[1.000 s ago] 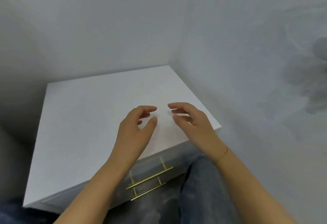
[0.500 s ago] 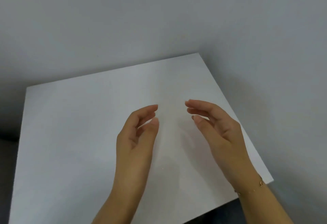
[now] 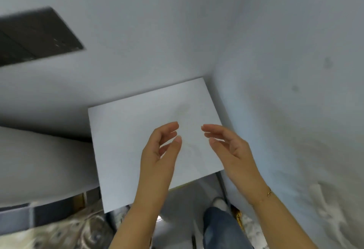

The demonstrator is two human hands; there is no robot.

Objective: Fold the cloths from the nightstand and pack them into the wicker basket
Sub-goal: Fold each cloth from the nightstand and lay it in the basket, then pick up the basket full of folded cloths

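My left hand (image 3: 157,150) and right hand (image 3: 230,148) hang loose and empty above the nightstand (image 3: 128,130), near its right edge. I see no cloths or basket. I think I must find them first.

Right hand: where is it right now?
In the head view, the right hand sits right of centre above the white flat-topped nightstand, near its right front corner, facing the left hand across a small gap, holding nothing.
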